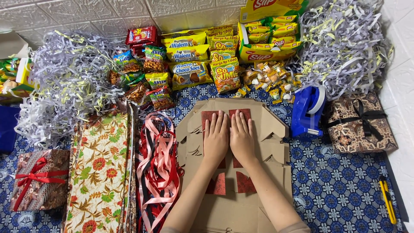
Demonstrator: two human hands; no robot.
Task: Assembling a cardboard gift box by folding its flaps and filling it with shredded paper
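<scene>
blue patterned cloth (345, 181) carries flat cardboard (241, 203), ribbons (157, 168), tape dispenser (307, 111), snack packets (189, 64).

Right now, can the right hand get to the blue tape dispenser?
Probably yes. The right hand lies flat on the cardboard, and the blue tape dispenser stands just beside it with nothing between them.

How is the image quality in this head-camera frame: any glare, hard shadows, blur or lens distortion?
Head view: light is even and soft, shadows faint beside the left hand and right hand lying flat on the cardboard stack; slight sheen on the snack packets and the blue tape dispenser; everything is sharp, no motion blur; mild wide-angle bending at the edges.
</scene>
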